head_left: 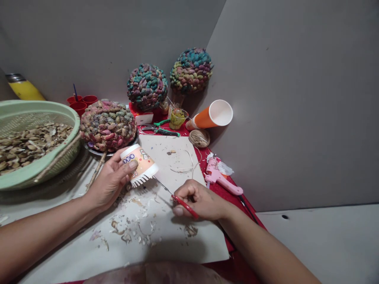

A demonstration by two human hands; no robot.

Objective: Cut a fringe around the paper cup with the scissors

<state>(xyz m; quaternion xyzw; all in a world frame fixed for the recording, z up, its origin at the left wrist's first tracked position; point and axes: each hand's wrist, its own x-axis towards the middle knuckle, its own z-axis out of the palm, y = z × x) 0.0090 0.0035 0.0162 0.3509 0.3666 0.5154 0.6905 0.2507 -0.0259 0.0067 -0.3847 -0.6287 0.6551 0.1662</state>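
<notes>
My left hand (114, 173) grips a printed paper cup (139, 159), tilted on its side, its thumb pressed on the decorated wall. Short slits run along part of the cup's lower edge, leaving a fringe of narrow tabs. In my right hand (198, 199) is a pair of red-handled scissors (185, 206), fingers wrapped round the handles. The scissor blades reach up to the cup's edge at the end of the fringe. Whether the blades are apart there is too small to tell. White paper sheeting (174, 157) with scattered scraps lies below.
A green basket (62, 157) of dry shells stands left, beside a colourful ball (108, 126) of shells. Two more such balls (147, 86) are at the back. Pliers (166, 132), twine (199, 138), an orange cup (204, 117) and a pink glue gun (220, 175) lie right, near grey walls.
</notes>
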